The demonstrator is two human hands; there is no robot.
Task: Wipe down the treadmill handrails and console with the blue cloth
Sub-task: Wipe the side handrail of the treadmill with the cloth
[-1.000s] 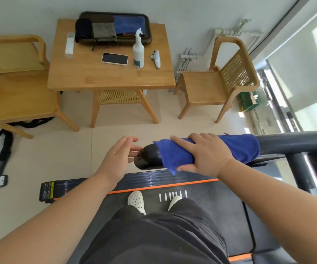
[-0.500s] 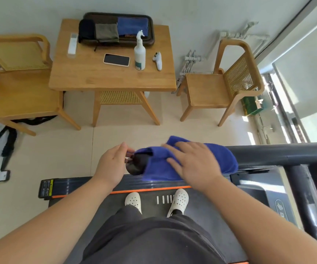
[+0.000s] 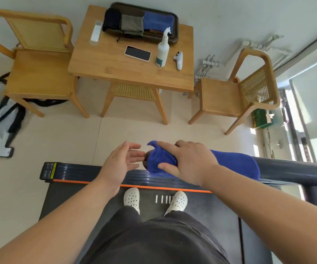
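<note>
While the person stands on the treadmill belt (image 3: 201, 212) in white clogs, a dark handrail (image 3: 291, 170) runs in from the right and ends near the middle of the view. Over that end lies the blue cloth (image 3: 234, 162), wrapped around the rail and bunched at its left tip. On top of it, the right hand (image 3: 188, 162) presses down with fingers spread, gripping cloth and rail together. Just left of the rail's end, the left hand (image 3: 121, 164) hovers open and empty, fingertips almost touching the cloth. Farther off, a wooden tabletop (image 3: 104, 67) carries a spray bottle (image 3: 162, 52) and a phone (image 3: 137, 53).
</note>
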